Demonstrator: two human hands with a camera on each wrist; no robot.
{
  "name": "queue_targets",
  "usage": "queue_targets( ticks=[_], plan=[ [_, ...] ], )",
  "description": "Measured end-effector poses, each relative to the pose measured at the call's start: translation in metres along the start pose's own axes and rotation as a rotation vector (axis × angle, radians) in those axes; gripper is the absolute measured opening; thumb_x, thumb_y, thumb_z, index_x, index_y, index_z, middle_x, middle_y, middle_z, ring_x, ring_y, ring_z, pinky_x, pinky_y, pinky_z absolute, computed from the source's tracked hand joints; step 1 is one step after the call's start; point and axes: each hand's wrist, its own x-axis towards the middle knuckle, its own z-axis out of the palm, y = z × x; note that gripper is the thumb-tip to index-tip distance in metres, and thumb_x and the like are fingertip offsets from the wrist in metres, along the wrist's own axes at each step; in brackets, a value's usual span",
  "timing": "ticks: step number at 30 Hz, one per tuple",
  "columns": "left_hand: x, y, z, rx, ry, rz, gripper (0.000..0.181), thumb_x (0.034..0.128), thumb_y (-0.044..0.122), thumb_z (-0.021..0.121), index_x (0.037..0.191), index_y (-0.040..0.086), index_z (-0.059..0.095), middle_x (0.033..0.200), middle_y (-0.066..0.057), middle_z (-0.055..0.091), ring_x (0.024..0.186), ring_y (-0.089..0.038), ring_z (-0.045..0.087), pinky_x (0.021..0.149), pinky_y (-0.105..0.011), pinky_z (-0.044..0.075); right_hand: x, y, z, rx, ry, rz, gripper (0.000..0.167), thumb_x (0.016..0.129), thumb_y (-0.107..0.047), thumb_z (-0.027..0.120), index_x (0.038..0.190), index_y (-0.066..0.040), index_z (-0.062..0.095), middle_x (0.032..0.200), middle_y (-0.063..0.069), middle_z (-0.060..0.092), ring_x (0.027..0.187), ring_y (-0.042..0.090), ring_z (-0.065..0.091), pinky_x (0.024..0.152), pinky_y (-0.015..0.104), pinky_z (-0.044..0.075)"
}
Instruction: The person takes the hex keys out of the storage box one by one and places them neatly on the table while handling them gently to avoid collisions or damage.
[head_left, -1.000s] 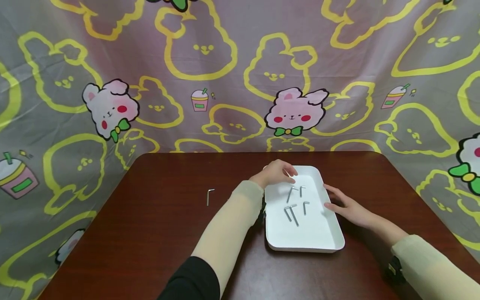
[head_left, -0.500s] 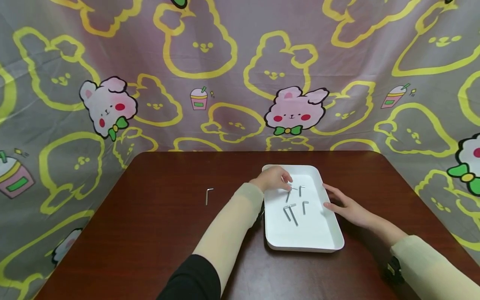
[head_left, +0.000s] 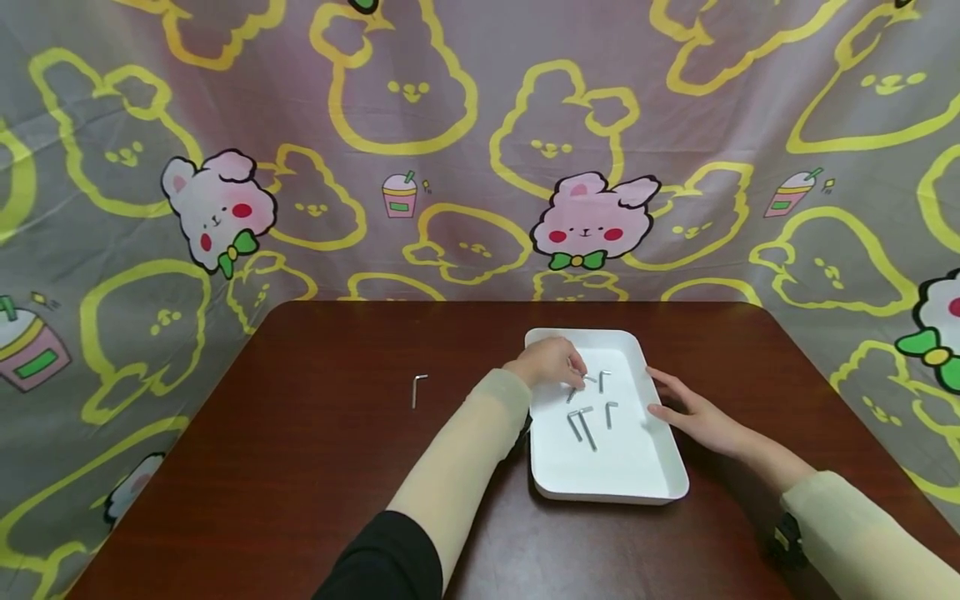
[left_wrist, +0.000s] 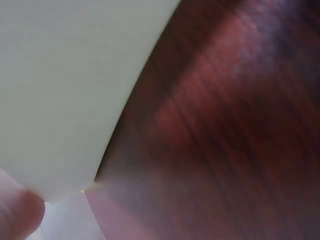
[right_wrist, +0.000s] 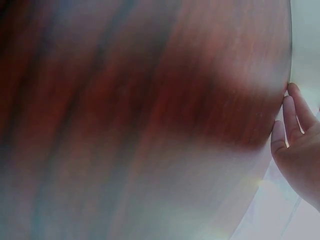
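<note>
A white tray [head_left: 622, 471] holds several L-shaped metal keys. Inside its far left part, my left hand [head_left: 551, 362] pinches one key [head_left: 572, 396]; the fingers cover part of it. Beside that key lies another [head_left: 602, 382], and nearer the front are three more, one of them at the right [head_left: 611, 415]. My right hand [head_left: 697, 418] rests with extended fingers against the tray's right wall. The right wrist view shows that hand [right_wrist: 302, 150] with fingertips touching the tray [right_wrist: 307, 45]. Only a bit of my left hand [left_wrist: 20, 212] shows in the left wrist view.
A single L-shaped key [head_left: 415, 393] lies on the brown wooden table [head_left: 300, 433], left of the tray. Behind the table hangs a patterned cloth [head_left: 465, 108] with yellow outlines and cartoon rabbits.
My left hand has come down from the tray's far end onto a key, which it now pinches and which has tilted a little. My right hand stays at the tray's side.
</note>
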Motion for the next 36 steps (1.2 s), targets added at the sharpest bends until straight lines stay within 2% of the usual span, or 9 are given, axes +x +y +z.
queue_targets(
  ticks=[9, 15, 23, 28, 36],
  plan=[
    [-0.0025, 0.0010, 0.0017, 0.033, 0.009, -0.032, 0.007, 0.0833, 0.030, 0.078, 0.086, 0.024, 0.076, 0.075, 0.015, 0.062, 0.075, -0.005, 0.053, 0.067, -0.020, 0.042, 0.0001, 0.0015, 0.0000, -0.007, -0.003, 0.043, 0.072, 0.098, -0.029, 0.058, 0.154, -0.007, 0.018, 0.139, 0.032, 0.038, 0.125, 0.046, 0.040, 0.094, 0.059, 0.037],
    [-0.0022, 0.0020, 0.0016, 0.047, 0.028, -0.062, 0.011, 0.0841, 0.032, 0.077, 0.076, 0.025, 0.073, 0.074, 0.016, 0.062, 0.076, -0.005, 0.054, 0.067, -0.021, 0.043, 0.0002, 0.0008, -0.0007, 0.003, -0.006, 0.026, 0.071, 0.099, -0.026, 0.058, 0.154, -0.006, 0.018, 0.140, 0.032, 0.037, 0.125, 0.046, 0.040, 0.095, 0.057, 0.038],
    [-0.0030, 0.0027, 0.0019, 0.049, 0.011, -0.085, 0.015, 0.0836, 0.031, 0.077, 0.072, 0.026, 0.071, 0.072, 0.013, 0.061, 0.073, -0.007, 0.052, 0.065, -0.023, 0.042, 0.0001, 0.0022, -0.0004, 0.008, -0.007, 0.020, 0.071, 0.099, -0.027, 0.058, 0.154, -0.006, 0.017, 0.141, 0.032, 0.036, 0.126, 0.047, 0.039, 0.095, 0.058, 0.038],
    [-0.0030, 0.0009, 0.0015, 0.016, 0.016, -0.042, 0.014, 0.0839, 0.030, 0.077, 0.073, 0.024, 0.071, 0.070, 0.013, 0.061, 0.071, -0.006, 0.052, 0.063, -0.021, 0.041, 0.0004, 0.0022, -0.0002, 0.004, -0.004, 0.030, 0.071, 0.099, -0.028, 0.058, 0.154, -0.007, 0.018, 0.140, 0.032, 0.038, 0.126, 0.047, 0.039, 0.095, 0.058, 0.038],
    [0.0011, -0.0020, -0.0033, -0.050, 0.046, 0.092, 0.009, 0.0851, 0.022, 0.076, 0.078, 0.018, 0.074, 0.071, 0.013, 0.064, 0.070, -0.005, 0.053, 0.066, -0.017, 0.041, 0.0007, 0.0034, 0.0000, -0.004, -0.002, 0.025, 0.071, 0.099, -0.028, 0.058, 0.154, -0.007, 0.018, 0.138, 0.031, 0.040, 0.124, 0.045, 0.041, 0.094, 0.056, 0.039]
  ],
)
